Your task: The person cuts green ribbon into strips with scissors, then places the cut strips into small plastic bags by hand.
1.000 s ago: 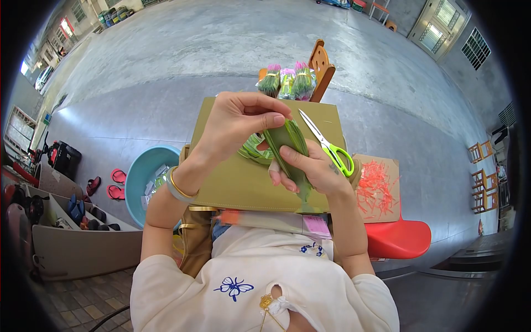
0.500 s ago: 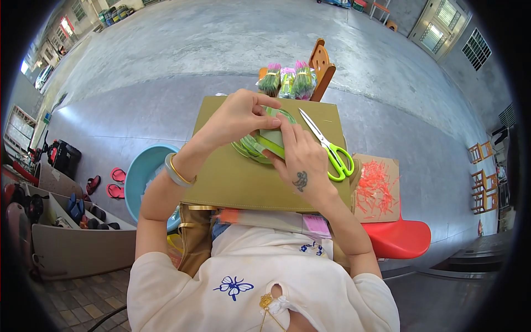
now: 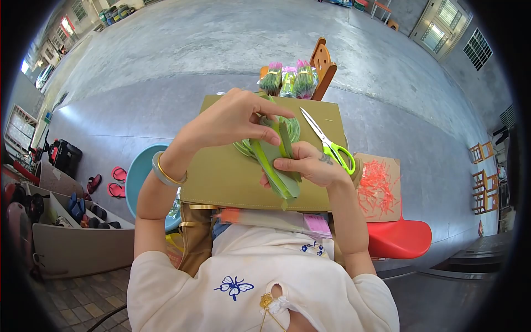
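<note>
The olive table point(image 3: 221, 185) fills the centre of the frame. Over its upper left part, the left hand point(image 3: 243, 119) arches from a bent wrist, palm down, its thumb and curled fingers at the upper end of the green leaf point(image 3: 270, 160), index finger stretched toward the right. The right hand point(image 3: 312, 165) comes from the lower right, clasping the leaf's lower part, thumb on top and fingers beneath. The leaf is held tilted above the table's middle, left of the scissors point(image 3: 332, 145). Print on the pink label point(image 3: 317, 226), lower centre, is too small to read.
</note>
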The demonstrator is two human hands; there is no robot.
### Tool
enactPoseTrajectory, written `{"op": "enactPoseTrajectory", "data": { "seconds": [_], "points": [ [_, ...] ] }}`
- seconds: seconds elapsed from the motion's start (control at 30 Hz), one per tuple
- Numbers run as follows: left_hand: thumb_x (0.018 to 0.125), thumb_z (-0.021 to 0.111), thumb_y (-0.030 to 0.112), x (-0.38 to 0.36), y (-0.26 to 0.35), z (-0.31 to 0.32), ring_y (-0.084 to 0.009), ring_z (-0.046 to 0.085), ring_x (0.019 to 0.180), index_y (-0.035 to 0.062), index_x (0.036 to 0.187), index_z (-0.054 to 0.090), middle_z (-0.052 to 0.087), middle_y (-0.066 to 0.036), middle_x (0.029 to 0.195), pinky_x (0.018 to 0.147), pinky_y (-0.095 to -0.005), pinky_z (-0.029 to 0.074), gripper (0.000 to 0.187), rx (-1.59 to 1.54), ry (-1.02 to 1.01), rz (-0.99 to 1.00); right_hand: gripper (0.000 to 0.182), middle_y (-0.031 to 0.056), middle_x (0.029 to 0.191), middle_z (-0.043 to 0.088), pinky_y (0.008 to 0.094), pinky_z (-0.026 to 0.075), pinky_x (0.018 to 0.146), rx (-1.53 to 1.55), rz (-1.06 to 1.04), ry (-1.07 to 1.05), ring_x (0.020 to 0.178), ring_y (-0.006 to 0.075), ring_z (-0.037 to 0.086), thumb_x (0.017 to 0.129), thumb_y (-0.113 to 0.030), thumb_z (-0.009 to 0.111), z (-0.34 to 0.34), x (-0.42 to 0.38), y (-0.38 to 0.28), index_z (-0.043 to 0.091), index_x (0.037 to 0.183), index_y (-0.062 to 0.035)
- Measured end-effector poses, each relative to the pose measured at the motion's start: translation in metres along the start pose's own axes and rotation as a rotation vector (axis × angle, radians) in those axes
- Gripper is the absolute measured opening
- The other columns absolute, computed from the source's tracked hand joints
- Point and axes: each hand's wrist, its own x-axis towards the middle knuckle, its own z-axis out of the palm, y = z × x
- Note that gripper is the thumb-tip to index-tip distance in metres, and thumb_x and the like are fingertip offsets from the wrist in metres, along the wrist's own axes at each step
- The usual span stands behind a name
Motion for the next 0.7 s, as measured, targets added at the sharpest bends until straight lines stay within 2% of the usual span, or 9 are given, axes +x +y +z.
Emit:
{"op": "enactPoseTrajectory", "data": {
  "seconds": [0.07, 0.27, 0.37, 0.47, 0.57, 0.6, 0.67, 0.7],
  "points": [
    [0.070, 0.071, 0.002, -0.005, -0.014, -0.004, -0.0058, 0.058, 0.063, 0.0041, 0.106, 0.065, 0.066, -0.006, 0.071, 0.057, -0.0212, 0.046, 0.037, -0.159, -0.063, -0.007, 0.022, 0.0093, 0.091, 0.067, 0.0281, 0.048, 0.079, 0.025, -0.018, 0.014, 0.084, 0.0156, 0.063, 0.090, -0.016, 0.051, 0.000, -0.003, 0.000, 0.061, 0.100, 0.0014],
    [0.073, 0.070, 0.006, -0.008, -0.014, -0.001, -0.0075, 0.062, 0.068, 0.0032, 0.092, 0.070, 0.069, -0.006, 0.077, 0.064, -0.0210, 0.049, 0.019, -0.208, 0.093, -0.018, 0.022, 0.0087, 0.093, 0.067, 0.0278, 0.048, 0.079, -0.007, -0.001, 0.018, 0.088, 0.0153, 0.063, 0.091, -0.016, 0.050, 0.003, -0.004, 0.003, 0.061, 0.101, 0.0010],
    [0.077, 0.068, 0.007, -0.008, -0.014, 0.002, -0.0092, 0.063, 0.071, 0.0025, 0.100, 0.067, 0.069, -0.008, 0.081, 0.066, -0.0211, 0.050, 0.024, -0.264, 0.103, -0.112, 0.025, 0.0105, 0.096, 0.066, 0.0288, 0.048, 0.080, -0.037, -0.030, 0.022, 0.089, 0.0166, 0.063, 0.092, -0.018, 0.050, 0.002, -0.003, 0.005, 0.058, 0.106, 0.0012],
    [0.082, 0.063, 0.005, -0.007, -0.026, 0.017, -0.0111, 0.063, 0.072, 0.0039, 0.110, 0.063, 0.068, -0.010, 0.086, 0.066, -0.0223, 0.052, 0.028, -0.654, 0.366, -0.069, 0.031, 0.0191, 0.106, 0.061, 0.0345, 0.049, 0.087, 0.281, -0.117, 0.105, 0.097, 0.0259, 0.061, 0.094, -0.017, 0.045, -0.003, -0.004, 0.010, 0.049, 0.114, 0.0059],
    [0.085, 0.055, -0.001, -0.020, -0.042, 0.026, -0.0141, 0.064, 0.072, -0.0008, 0.113, 0.058, 0.067, -0.012, 0.087, 0.065, -0.0237, 0.053, 0.029, -0.466, 0.410, -0.113, 0.033, 0.0225, 0.117, 0.053, 0.0387, 0.047, 0.092, 0.665, -0.381, 0.236, 0.106, 0.0289, 0.057, 0.096, -0.016, 0.039, -0.007, 0.001, 0.008, 0.042, 0.120, 0.0054],
    [0.084, 0.056, -0.002, -0.025, -0.035, 0.031, -0.0142, 0.064, 0.072, -0.0010, 0.111, 0.060, 0.067, -0.012, 0.087, 0.065, -0.0239, 0.053, 0.027, -0.516, 0.335, -0.112, 0.035, 0.0219, 0.127, 0.045, 0.0415, 0.042, 0.099, 0.770, -0.421, 0.203, 0.116, 0.0307, 0.049, 0.097, -0.015, 0.034, -0.016, 0.003, 0.014, 0.036, 0.126, 0.0042],
    [0.083, 0.056, -0.003, -0.034, -0.019, 0.041, -0.0144, 0.065, 0.074, -0.0015, 0.107, 0.062, 0.068, -0.011, 0.088, 0.066, -0.0241, 0.053, 0.025, -0.615, 0.191, -0.113, 0.036, 0.0201, 0.128, 0.045, 0.0417, 0.041, 0.100, 0.981, -0.412, 0.119, 0.117, 0.0294, 0.047, 0.097, -0.016, 0.032, -0.017, 0.002, 0.015, 0.037, 0.125, 0.0062],
    [0.083, 0.057, -0.003, -0.035, -0.018, 0.046, -0.0131, 0.064, 0.073, 0.0006, 0.105, 0.064, 0.068, -0.009, 0.085, 0.065, -0.0239, 0.053, 0.024, -0.583, 0.179, -0.042, 0.036, 0.0192, 0.129, 0.045, 0.0418, 0.041, 0.100, 1.086, -0.404, 0.074, 0.118, 0.0288, 0.046, 0.097, -0.016, 0.031, -0.017, 0.002, 0.015, 0.038, 0.124, 0.0072]
  ]
}}
